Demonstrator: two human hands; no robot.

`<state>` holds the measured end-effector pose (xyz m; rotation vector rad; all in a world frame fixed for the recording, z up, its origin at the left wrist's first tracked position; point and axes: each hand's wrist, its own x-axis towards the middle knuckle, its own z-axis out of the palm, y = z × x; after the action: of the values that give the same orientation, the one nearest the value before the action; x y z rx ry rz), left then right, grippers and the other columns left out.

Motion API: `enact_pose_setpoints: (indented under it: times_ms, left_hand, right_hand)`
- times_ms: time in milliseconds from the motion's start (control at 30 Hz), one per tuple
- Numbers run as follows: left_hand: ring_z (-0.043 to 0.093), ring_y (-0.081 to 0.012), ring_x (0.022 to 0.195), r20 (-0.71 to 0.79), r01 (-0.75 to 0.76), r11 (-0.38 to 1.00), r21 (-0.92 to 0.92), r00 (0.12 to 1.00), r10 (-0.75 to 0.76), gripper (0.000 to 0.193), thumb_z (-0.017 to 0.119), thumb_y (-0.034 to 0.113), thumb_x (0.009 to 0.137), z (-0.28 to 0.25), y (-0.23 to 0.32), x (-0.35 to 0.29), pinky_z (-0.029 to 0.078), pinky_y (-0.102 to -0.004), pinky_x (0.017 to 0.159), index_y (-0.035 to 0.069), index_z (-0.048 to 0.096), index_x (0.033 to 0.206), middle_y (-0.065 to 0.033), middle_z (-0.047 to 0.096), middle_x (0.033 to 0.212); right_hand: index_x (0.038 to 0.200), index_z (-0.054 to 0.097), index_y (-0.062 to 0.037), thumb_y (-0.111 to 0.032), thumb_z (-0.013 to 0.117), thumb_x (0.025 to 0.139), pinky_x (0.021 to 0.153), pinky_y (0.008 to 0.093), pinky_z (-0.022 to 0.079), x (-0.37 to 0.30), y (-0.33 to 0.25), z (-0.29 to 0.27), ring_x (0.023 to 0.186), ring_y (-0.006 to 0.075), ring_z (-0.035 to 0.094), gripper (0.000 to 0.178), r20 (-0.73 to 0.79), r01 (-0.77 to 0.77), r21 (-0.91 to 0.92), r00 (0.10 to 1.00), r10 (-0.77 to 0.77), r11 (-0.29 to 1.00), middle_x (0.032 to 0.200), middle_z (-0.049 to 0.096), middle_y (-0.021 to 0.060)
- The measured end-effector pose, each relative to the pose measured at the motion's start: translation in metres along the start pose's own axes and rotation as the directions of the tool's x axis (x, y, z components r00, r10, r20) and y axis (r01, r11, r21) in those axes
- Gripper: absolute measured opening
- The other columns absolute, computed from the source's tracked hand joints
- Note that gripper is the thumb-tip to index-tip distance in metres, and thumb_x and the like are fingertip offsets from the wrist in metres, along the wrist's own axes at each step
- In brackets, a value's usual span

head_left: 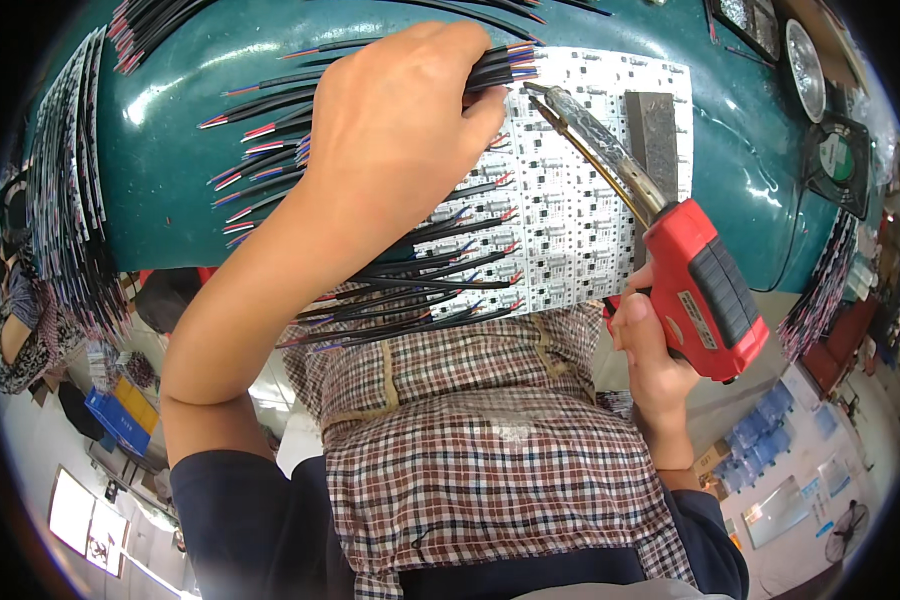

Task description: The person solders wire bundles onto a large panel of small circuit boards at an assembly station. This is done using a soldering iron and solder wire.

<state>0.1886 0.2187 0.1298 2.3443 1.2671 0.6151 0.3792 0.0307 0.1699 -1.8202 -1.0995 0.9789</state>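
Observation:
My left hand (400,110) is closed round a bundle of black cables (498,70) with blue and red wire ends, held over the far part of a white circuit board panel (575,200). In my right hand (652,365) is a red soldering gun (708,285). Its metal tip points up and left, close to the panel by the bundle's ends. Black cables (450,268) with red and blue leads lie in rows across the panel's left part, their other ends sticking out to the left. My left hand hides part of these rows.
A dark grey bar (653,140) lies on the panel's right side. On the green table (160,190), more cables (165,25) sit at the far left, and a cable-laden stack (70,190) hangs over the left edge. A small fan (838,160) and a round metal dish (804,70) stand at right.

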Motion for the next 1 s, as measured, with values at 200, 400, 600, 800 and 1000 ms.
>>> enact_pose_setpoints:
  times_ms: [200,400,600,800,1000]
  left_hand:
    - [0.064,-0.0298,0.067,-0.013,-0.001,1.000,-0.009,1.000,0.001,0.022,0.076,0.019,0.080,0.001,0.002,0.000,0.051,-0.0387,0.063,0.002,0.069,0.092,-0.0128,0.067,0.082]
    - [0.065,-0.0326,0.071,-0.014,-0.010,1.000,0.009,1.000,0.010,0.020,0.076,0.017,0.079,-0.002,0.004,0.001,0.050,-0.0399,0.065,0.003,0.069,0.090,-0.0133,0.067,0.081]
    - [0.064,-0.0315,0.071,0.009,-0.049,0.998,0.044,0.999,0.048,0.020,0.075,0.016,0.080,-0.005,0.005,0.003,0.050,-0.0384,0.064,0.002,0.068,0.092,-0.0128,0.067,0.081]
    - [0.063,-0.0378,0.078,0.083,-0.016,0.999,-0.043,0.996,0.020,0.017,0.070,0.015,0.075,-0.010,0.003,0.006,0.051,-0.0465,0.070,0.001,0.062,0.080,-0.0165,0.062,0.078]
    - [0.064,-0.0394,0.079,0.098,0.023,0.999,-0.024,0.995,-0.021,0.017,0.070,0.016,0.076,-0.017,0.010,0.009,0.051,-0.0476,0.072,0.001,0.063,0.078,-0.0179,0.063,0.078]
  right_hand:
    - [0.111,0.058,0.0054,-0.006,0.064,0.093,0.047,0.0233,0.040,0.003,-0.001,0.004,0.052,0.0079,0.049,0.022,-0.004,-0.007,0.028,1.000,0.007,1.000,0.072,0.058,0.0052]
    - [0.114,0.058,0.0064,-0.006,0.064,0.093,0.046,0.0230,0.039,0.003,0.000,0.002,0.052,0.0077,0.048,0.025,0.016,-0.030,-0.026,0.999,0.030,0.999,0.072,0.058,0.0052]
    - [0.116,0.058,0.0070,-0.006,0.064,0.093,0.046,0.0228,0.039,0.004,0.000,0.001,0.050,0.0072,0.047,0.027,0.027,-0.007,-0.065,1.000,0.009,0.998,0.071,0.059,0.0049]
    - [0.118,0.057,0.0071,-0.006,0.063,0.094,0.046,0.0226,0.038,0.000,-0.002,0.003,0.049,0.0070,0.046,0.028,-0.048,-0.023,-0.007,0.999,0.023,1.000,0.068,0.058,0.0049]
    - [0.114,0.058,0.0064,-0.005,0.062,0.094,0.046,0.0228,0.038,-0.001,-0.001,0.001,0.049,0.0073,0.046,0.023,-0.024,-0.048,0.016,0.999,0.048,0.999,0.067,0.056,0.0043]
